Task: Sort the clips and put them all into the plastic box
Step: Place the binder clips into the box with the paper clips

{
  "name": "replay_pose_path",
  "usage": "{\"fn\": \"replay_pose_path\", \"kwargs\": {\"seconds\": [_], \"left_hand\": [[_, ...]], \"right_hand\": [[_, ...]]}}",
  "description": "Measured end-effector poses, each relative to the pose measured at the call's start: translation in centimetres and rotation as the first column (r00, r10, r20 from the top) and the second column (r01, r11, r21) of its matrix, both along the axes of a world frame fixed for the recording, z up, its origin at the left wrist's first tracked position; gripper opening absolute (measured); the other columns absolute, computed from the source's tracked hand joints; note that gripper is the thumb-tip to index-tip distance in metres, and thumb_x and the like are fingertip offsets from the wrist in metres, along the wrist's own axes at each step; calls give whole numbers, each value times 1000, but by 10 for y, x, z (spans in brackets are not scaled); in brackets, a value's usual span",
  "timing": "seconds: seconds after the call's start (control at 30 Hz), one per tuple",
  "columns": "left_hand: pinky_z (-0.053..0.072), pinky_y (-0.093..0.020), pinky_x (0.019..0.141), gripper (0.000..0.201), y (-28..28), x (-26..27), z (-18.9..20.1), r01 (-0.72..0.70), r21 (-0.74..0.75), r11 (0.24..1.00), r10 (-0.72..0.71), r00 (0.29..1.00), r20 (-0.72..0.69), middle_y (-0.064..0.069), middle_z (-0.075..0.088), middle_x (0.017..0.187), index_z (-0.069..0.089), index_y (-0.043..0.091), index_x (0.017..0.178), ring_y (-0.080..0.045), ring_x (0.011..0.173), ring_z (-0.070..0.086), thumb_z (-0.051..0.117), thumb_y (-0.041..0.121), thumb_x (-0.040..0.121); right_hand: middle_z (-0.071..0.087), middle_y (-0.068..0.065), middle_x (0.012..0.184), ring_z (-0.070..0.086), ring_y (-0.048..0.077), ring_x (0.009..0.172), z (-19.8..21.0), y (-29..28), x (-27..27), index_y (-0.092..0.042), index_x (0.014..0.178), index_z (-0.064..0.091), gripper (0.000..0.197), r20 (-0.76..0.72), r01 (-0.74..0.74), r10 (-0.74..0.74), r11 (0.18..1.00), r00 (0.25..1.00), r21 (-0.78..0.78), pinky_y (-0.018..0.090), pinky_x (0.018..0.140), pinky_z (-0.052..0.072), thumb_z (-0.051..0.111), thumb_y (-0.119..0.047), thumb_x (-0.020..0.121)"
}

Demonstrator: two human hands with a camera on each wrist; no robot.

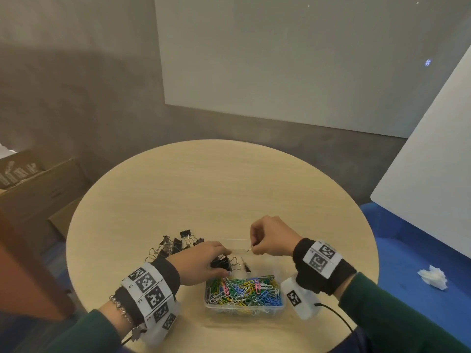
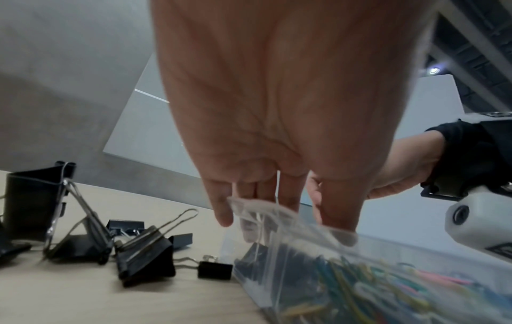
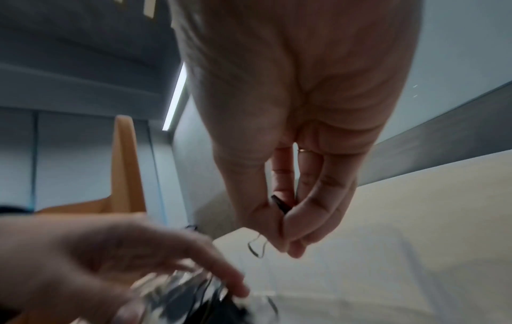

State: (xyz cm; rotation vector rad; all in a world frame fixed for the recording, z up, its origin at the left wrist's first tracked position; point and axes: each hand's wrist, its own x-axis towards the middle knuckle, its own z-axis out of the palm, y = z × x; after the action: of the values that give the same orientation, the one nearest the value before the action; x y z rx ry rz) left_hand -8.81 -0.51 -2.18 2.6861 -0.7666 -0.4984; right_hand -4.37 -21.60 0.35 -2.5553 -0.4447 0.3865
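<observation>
**Small clip held over the far end of the box**

My right hand [image 1: 270, 238] pinches a small binder clip [image 3: 279, 203] between thumb and fingertips, its wire loop dangling, right above the far end of the plastic box [image 1: 277, 308]. My left hand [image 1: 201, 263] reaches into the same end, fingers straight and pressing on the black clips [image 1: 221, 263] there; I see nothing gripped. The near compartment, closer to me, is full of coloured paper clips [image 1: 244, 289]. The remaining binder clips [image 1: 175, 244] lie on the table [image 1: 204, 187] just left of the box, nearest my left hand. I judge the drop is straight down.
</observation>
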Motion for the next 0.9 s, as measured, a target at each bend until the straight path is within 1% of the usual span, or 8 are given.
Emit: {"fn": "replay_pose_path", "kwargs": {"seconds": [0.13,0.3,0.43,0.5,0.57,0.7,0.77,0.9], "left_hand": [[32,-26,108,59,-1,-2,1,-1,4,1000,1,1000,4,0,41,143,35,17,145,-14,131,38,49,45,94],[30,-24,109,61,-1,-3,-2,-7,-11,1000,7,1000,1,0,38,145,32,17,146,-14,132,35,50,45,94],[29,-23,110,66,-1,-3,-2,-18,-45,999,17,1000,-15,1,33,149,27,18,147,-12,134,33,51,46,93],[28,-23,111,67,-1,-4,-3,-15,-65,998,14,1000,-21,2,33,149,26,19,147,-11,135,32,51,48,92],[26,-25,113,66,-2,-3,-3,-4,-82,997,2,1000,-30,4,34,150,26,21,147,-10,136,30,50,49,92],[28,-37,113,65,-6,-3,-6,67,-47,997,-70,996,-53,8,35,150,24,33,147,-12,136,32,48,56,91],[27,-44,112,62,-8,-3,-8,103,0,995,-103,994,-44,12,36,148,24,40,144,-12,135,34,46,60,89],[29,-48,109,61,-10,-2,-10,90,10,996,-89,995,-34,12,39,144,25,43,143,-12,131,37,44,62,88]], "right_hand": [[74,12,79,69,16,67,-6,12,2,-5,80,70,10,-82,-36,31,997,996,-62,25,64,55,76,-11,75],[76,9,85,72,14,72,-10,11,2,-8,86,73,19,-152,11,-13,1000,988,-20,19,63,53,70,-27,85],[75,9,92,72,13,78,-14,9,-4,-12,94,72,21,-270,-46,51,999,961,23,23,79,55,60,-29,93],[75,7,98,72,15,87,-10,2,-4,-10,104,71,24,-243,-38,52,997,969,59,26,84,56,55,-26,96],[73,4,104,70,12,91,-3,-12,-4,-11,114,68,26,-132,-8,17,997,991,72,25,85,54,53,-23,96],[72,-1,105,69,9,89,11,-54,-7,-16,114,66,22,-19,75,-73,988,997,135,22,79,53,52,-19,96],[71,-2,103,69,9,86,12,-79,-11,-21,112,65,20,-29,114,-112,991,993,74,24,76,53,55,-22,95],[64,-7,104,60,4,89,5,-110,-27,-28,108,61,20,-121,105,-135,969,983,-225,16,72,44,65,-32,88]]}}
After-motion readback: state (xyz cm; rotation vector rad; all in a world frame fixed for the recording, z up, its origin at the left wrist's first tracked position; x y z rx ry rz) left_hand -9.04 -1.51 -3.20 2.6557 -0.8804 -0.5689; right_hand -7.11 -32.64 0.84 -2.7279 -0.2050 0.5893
